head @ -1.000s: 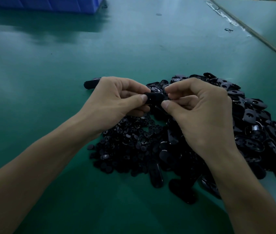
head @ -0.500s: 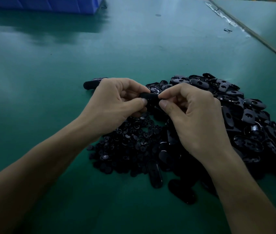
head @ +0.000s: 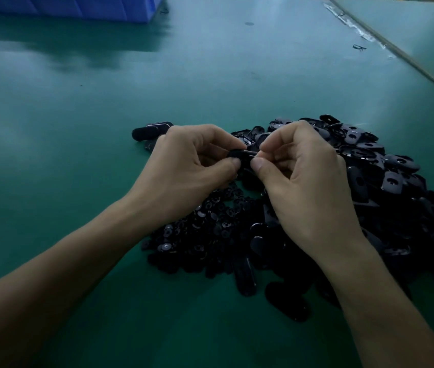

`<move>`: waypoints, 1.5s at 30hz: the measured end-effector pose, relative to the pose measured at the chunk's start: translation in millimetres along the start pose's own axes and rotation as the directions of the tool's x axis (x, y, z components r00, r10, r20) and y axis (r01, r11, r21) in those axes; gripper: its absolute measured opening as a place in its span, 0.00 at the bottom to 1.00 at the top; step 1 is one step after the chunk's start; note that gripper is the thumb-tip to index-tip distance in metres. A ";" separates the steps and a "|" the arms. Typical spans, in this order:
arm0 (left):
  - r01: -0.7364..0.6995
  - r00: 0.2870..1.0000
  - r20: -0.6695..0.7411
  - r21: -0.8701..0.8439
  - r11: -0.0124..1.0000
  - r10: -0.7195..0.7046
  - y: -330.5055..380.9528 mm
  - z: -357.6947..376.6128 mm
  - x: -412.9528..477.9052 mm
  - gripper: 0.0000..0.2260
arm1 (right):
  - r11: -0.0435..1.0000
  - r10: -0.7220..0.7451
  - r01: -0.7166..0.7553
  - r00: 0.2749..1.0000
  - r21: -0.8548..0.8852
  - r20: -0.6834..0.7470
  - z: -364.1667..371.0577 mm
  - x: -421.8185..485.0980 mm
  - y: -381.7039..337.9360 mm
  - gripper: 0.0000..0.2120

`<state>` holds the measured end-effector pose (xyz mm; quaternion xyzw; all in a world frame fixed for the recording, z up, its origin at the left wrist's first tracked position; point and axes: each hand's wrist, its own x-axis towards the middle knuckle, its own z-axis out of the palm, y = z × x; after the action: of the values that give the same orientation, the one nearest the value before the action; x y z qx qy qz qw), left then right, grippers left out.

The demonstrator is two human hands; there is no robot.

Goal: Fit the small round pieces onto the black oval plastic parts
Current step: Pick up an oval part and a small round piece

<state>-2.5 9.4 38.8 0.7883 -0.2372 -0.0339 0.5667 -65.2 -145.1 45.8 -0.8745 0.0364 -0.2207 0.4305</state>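
The left hand (head: 184, 166) and right hand (head: 308, 187) pinch one oval (head: 241, 154) between their fingertips; under them, piles of ovals (head: 385, 176) and rounds (head: 210, 229) apparently await fitting.

A green desk (head: 72, 160) with a dull sheen fills the view. At its far left edge stands a blue plastic crate (head: 78, 6), its reflection showing on the surface just in front. On the right a pale seam (head: 407, 61) with ragged tape remnants (head: 343, 17) separates it from a neighbouring green surface (head: 422, 25). A small dark scrap (head: 359, 47) lies near the seam.
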 end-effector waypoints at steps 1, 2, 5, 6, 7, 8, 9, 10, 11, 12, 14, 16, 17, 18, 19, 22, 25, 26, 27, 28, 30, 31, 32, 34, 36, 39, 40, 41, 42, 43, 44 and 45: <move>-0.007 1.000 -0.003 0.007 1.000 0.007 0.1 0.2 -0.2 0.07 | 1.000 0.008 -0.008 1.000 -0.010 0.004 0.0 -0.5 -0.2 0.12; -0.014 1.000 -0.004 0.015 1.000 0.014 0.5 0.3 -0.2 0.07 | 1.000 0.018 -0.018 1.000 -0.021 0.010 0.0 -1.0 -0.4 0.13; -0.018 1.000 -0.003 0.030 0.999 0.018 0.7 1.2 -0.2 0.07 | 0.999 0.042 -0.042 0.999 -0.029 0.015 0.2 -2.0 -0.9 0.16; -0.019 1.000 -0.002 0.033 0.999 0.019 0.7 1.4 -0.2 0.08 | 0.999 0.043 -0.043 0.999 -0.032 0.011 0.0 -2.1 -1.3 0.17; -0.021 1.000 -0.002 0.039 0.999 0.021 0.7 1.3 -0.3 0.08 | 0.999 0.044 -0.044 0.999 -0.031 0.008 0.0 -2.4 -1.6 0.17; -0.025 1.000 -0.002 0.045 0.999 0.025 0.6 1.2 -0.3 0.08 | 0.999 0.047 -0.047 0.999 -0.028 0.008 -0.2 -2.4 -1.6 0.18; -0.030 1.000 -0.003 0.051 0.998 0.030 0.6 1.3 -0.3 0.08 | 0.998 0.051 -0.051 0.999 -0.024 0.010 -0.5 -2.3 -1.5 0.17; -0.035 0.999 -0.004 0.057 0.998 0.035 0.6 1.4 -0.2 0.08 | 0.998 0.058 -0.058 0.998 -0.018 0.016 -0.9 -2.0 -1.1 0.17; -0.041 0.999 -0.005 0.065 0.997 0.041 0.5 1.7 -0.3 0.08 | 0.998 0.065 -0.065 0.998 -0.010 0.025 -1.3 -1.8 -0.5 0.17; -0.049 0.999 -0.004 0.075 0.996 0.050 0.7 1.9 -0.5 0.08 | 0.997 0.072 -0.071 0.997 -0.007 0.032 -1.6 -1.5 0.1 0.17; -0.079 0.997 -0.002 0.109 0.991 0.080 0.7 2.8 -1.8 0.09 | 0.997 0.071 -0.070 0.997 -0.028 0.035 -1.6 -2.0 0.0 0.17; -0.103 0.995 -0.001 0.153 0.983 0.104 0.8 4.2 -3.6 0.10 | 0.997 0.048 -0.046 0.999 -0.066 0.017 -0.7 -3.2 -1.2 0.18; -0.107 0.994 -0.004 0.169 0.980 0.110 0.8 4.7 -4.3 0.10 | 0.996 0.036 -0.035 0.999 -0.082 0.003 0.0 -3.8 -1.9 0.18; -0.109 0.994 -0.010 0.170 0.979 0.112 0.9 5.2 -4.6 0.11 | 0.995 0.025 -0.026 1.000 -0.092 -0.013 0.7 -4.0 -2.7 0.19; -0.107 0.994 -0.017 0.156 0.982 0.111 1.1 5.4 -4.5 0.11 | 0.995 0.018 -0.020 0.999 -0.093 -0.028 1.5 -3.9 -3.4 0.19; -0.091 0.995 -0.034 0.059 0.994 0.093 2.4 4.9 -3.5 0.10 | 0.999 0.015 -0.018 0.998 -0.047 -0.066 3.3 -3.8 -4.6 0.20; -0.077 0.996 -0.045 -0.002 0.997 0.076 3.4 4.4 -2.7 0.08 | 1.000 0.018 -0.019 0.996 -0.015 -0.092 4.1 -3.6 -4.8 0.18; -0.075 0.996 -0.049 -0.002 0.997 0.075 3.5 4.6 -2.7 0.08 | 1.000 0.013 -0.015 0.995 -0.012 -0.098 4.1 -3.4 -4.5 0.19; -0.076 0.996 -0.053 0.005 0.997 0.076 3.4 5.0 -3.0 0.09 | 1.000 0.011 -0.012 0.995 -0.011 -0.097 3.9 -3.2 -3.9 0.19; -0.081 0.995 -0.055 0.018 0.997 0.082 3.2 5.7 -3.5 0.09 | 1.000 0.013 -0.014 0.996 -0.010 -0.089 3.5 -2.9 -3.1 0.19; -0.098 0.993 -0.061 0.064 0.993 0.101 3.1 7.0 -5.0 0.10 | 1.000 0.025 -0.026 0.997 -0.014 -0.068 3.3 -2.7 -2.3 0.19; -0.105 0.992 -0.066 0.089 0.990 0.111 3.1 7.6 -5.8 0.10 | 0.999 0.030 -0.030 0.998 -0.012 -0.063 3.9 -2.9 -1.7 0.19; -0.112 0.990 -0.073 0.107 0.988 0.121 2.9 8.3 -6.4 0.10 | 0.999 0.034 -0.034 0.997 -0.008 -0.064 4.8 -3.1 -1.3 0.19; -0.118 0.987 -0.093 0.122 0.985 0.129 2.4 10.0 -7.2 0.09 | 0.999 0.042 -0.042 0.996 0.010 -0.078 6.5 -3.3 -1.9 0.19; -0.111 0.985 -0.120 0.113 0.987 0.124 2.6 11.1 -7.4 0.09 | 0.996 0.062 -0.055 0.994 0.075 -0.089 8.2 -3.6 -3.3 0.17; -0.122 0.978 -0.153 0.115 0.986 0.139 3.9 9.8 -5.9 0.08 | 0.986 0.075 -0.058 0.992 0.155 -0.105 10.6 -3.7 -4.7 0.16; -0.125 0.977 -0.158 0.119 0.985 0.143 4.5 9.0 -5.5 0.07 | 0.988 0.066 -0.049 0.992 0.148 -0.112 11.4 -3.9 -5.0 0.17; -0.124 0.977 -0.161 0.121 0.985 0.143 5.1 8.1 -5.3 0.07 | 0.989 0.058 -0.041 0.992 0.139 -0.115 12.1 -4.0 -5.1 0.17; -0.123 0.977 -0.161 0.121 0.985 0.141 5.5 7.5 -5.2 0.07 | 0.991 0.052 -0.036 0.992 0.132 -0.119 12.6 -4.0 -4.6 0.17; -0.122 0.977 -0.161 0.124 0.985 0.141 5.6 6.9 -5.3 0.07 | 0.992 0.049 -0.033 0.991 0.124 -0.122 12.9 -4.0 -3.9 0.18; -0.125 0.976 -0.163 0.136 0.983 0.147 5.7 6.5 -5.5 0.08 | 0.993 0.046 -0.032 0.991 0.116 -0.125 13.2 -3.8 -3.2 0.18; -0.137 0.973 -0.166 0.158 0.978 0.163 6.0 6.1 -5.6 0.09 | 0.993 0.046 -0.032 0.991 0.114 -0.126 13.3 -3.7 -2.6 0.18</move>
<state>-11.5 4.9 40.8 0.8072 -0.2465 0.0969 0.5275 -63.4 -132.7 39.3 -0.8321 0.0689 -0.2699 0.4796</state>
